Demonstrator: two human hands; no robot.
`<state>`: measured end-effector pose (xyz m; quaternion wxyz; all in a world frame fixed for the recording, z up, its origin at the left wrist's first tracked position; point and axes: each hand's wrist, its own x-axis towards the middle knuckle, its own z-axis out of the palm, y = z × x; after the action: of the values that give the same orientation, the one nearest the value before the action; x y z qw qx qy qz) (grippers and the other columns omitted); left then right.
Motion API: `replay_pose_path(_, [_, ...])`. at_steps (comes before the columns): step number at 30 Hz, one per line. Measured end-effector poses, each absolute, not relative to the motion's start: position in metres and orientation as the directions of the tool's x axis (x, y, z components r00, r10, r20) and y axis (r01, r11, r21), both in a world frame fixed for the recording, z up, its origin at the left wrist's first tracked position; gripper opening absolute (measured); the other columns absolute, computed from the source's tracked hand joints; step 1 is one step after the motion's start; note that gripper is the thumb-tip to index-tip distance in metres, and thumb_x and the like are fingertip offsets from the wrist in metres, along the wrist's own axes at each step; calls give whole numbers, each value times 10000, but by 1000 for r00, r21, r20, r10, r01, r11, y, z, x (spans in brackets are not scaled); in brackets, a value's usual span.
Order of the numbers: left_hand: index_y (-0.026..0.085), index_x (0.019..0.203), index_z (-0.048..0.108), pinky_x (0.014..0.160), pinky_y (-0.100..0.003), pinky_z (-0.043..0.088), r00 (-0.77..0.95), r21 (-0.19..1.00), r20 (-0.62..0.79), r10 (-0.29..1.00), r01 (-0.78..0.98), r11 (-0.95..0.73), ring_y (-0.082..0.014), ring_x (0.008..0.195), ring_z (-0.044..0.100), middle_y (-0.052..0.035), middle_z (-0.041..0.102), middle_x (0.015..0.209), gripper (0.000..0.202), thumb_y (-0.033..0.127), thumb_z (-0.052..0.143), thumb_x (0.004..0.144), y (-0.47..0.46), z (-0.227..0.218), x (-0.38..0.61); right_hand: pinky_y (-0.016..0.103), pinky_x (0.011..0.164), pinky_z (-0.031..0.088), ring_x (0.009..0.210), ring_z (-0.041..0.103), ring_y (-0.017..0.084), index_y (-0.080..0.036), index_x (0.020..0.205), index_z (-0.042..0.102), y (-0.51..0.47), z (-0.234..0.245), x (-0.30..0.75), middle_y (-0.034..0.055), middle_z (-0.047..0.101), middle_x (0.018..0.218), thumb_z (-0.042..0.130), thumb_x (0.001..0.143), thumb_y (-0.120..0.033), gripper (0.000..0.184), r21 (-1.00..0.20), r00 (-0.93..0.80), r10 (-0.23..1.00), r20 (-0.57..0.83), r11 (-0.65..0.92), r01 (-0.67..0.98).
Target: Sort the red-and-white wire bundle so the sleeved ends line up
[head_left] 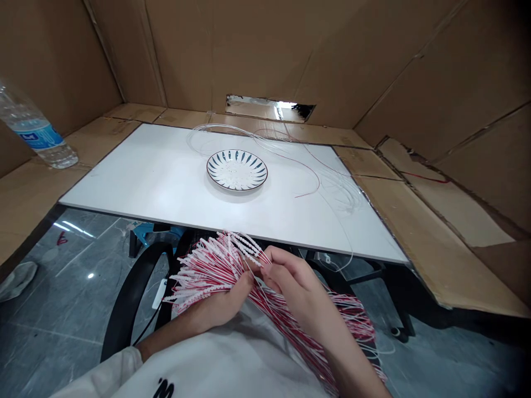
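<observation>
Clasped in our left hand, a thick bundle of red-and-white cords fans out its bumpy white ends near the edge of the white table, the rest trailing beneath our right forearm. Our right hand pinches several strands close to those ends, thumb and fingers together, just beside the left thumb. On the tabletop sits a blue-striped plate, loops of pale line lying behind it. At left, a labelled water bottle stands on cardboard.
</observation>
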<state>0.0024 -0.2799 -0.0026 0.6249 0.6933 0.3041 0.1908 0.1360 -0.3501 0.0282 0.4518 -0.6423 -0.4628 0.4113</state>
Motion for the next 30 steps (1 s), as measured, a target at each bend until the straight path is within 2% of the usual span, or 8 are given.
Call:
replay_pose_path(4, [236,1179,623,1127,-365,255,799,956,-107,592,246,-159,-242,1209,492,-15,675,1117,397,303,335,914,-280,-2,1,231,518,261,575,312,108,-174,672,446,-352,25,137,-24,387,622,421,831,-270,187,-964,236,966,-104,-157,217])
replay_pose_path(7, [238,1173,627,1121,-373,269,800,955,-92,593,241,-175,-240,1178,516,-12,705,1036,401,303,323,921,-280,-1,1,229,508,247,564,288,104,-178,623,394,-350,23,136,-27,344,601,441,801,-288,214,-961,259,957,-130,-186,203])
replay_pose_path(10, [251,1154,642,1107,-359,301,803,950,-84,590,243,-195,-232,1138,550,4,680,1121,401,296,324,914,-280,1,2,230,495,232,544,266,101,-183,583,359,-349,26,134,-29,305,578,449,785,-312,256,-957,274,949,-153,-211,199])
replay_pose_path(13, [266,1152,652,1120,-349,298,818,960,-41,574,191,-204,-233,1159,549,21,630,1227,403,277,332,906,-280,3,2,233,497,250,541,304,106,-176,557,379,-348,31,133,-16,341,565,451,789,-305,275,-948,284,947,-149,-219,231])
replay_pose_path(17, [277,1159,653,1119,-382,320,822,961,9,570,150,-231,-247,1149,565,15,663,1173,390,275,358,904,-280,1,2,233,515,293,571,371,119,-160,585,451,-348,33,133,3,427,591,440,846,-313,302,-941,272,956,-109,-188,281])
replay_pose_path(23, [265,1166,626,1158,-427,259,792,881,-26,611,307,-361,-230,1160,553,-6,712,1032,404,329,326,903,-281,-10,2,227,525,281,571,360,103,-159,659,464,-351,29,131,-19,442,608,392,943,-340,345,-872,245,969,-29,-145,468])
replay_pose_path(27, [246,1142,628,1128,-424,318,798,844,-8,602,329,-425,-220,1169,548,-29,702,1059,424,376,299,908,-284,-17,5,232,506,249,531,335,91,-158,648,456,-350,28,128,-32,434,570,415,930,-320,327,-796,288,957,23,-157,584])
replay_pose_path(30, [258,1101,641,1094,-408,371,778,826,10,628,348,-443,-206,1117,584,-24,693,1085,442,420,278,907,-286,-24,7,237,495,231,530,316,93,-154,607,475,-347,29,129,-31,419,549,477,889,-333,334,-770,264,964,-37,-196,608])
